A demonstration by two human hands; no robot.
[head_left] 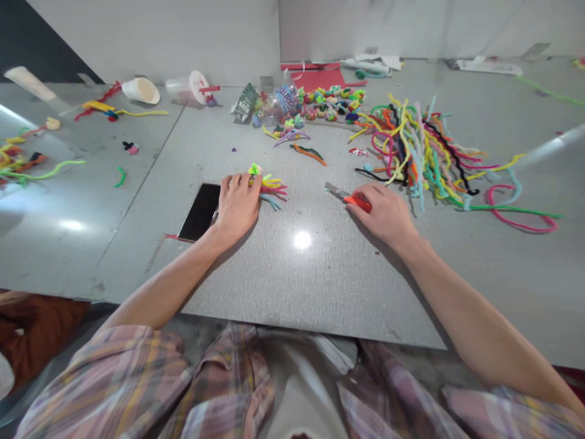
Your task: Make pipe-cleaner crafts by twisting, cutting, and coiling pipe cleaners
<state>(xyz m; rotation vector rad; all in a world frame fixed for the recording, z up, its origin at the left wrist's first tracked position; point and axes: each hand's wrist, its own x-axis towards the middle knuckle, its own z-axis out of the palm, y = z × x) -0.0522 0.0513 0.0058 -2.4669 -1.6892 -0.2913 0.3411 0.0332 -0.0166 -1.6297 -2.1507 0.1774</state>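
My left hand (238, 206) curls over a small bundle of coloured pipe cleaners (273, 186), pink, yellow and blue ends sticking out to the right. A bright green and pale tuft (255, 170) shows just beyond its fingers. Partly under that hand and to its left lies a black phone (197, 212). My right hand (386, 213) grips red-handled scissors (359, 202) low on the table, blades pointing left; the fingers partly hide the handles. Beyond the right hand spreads a large heap of loose pipe cleaners (414, 143) in many colours.
At the back are a clear plastic bottle (284, 100), a green wrapper (244, 102), a row of knotted pipe-cleaner pieces (331, 103) and red sheets (320, 78). A paper cup (141, 90) and a plastic cup (186, 88) lie tipped back left. A person's brown clothing (43, 332) shows lower left.
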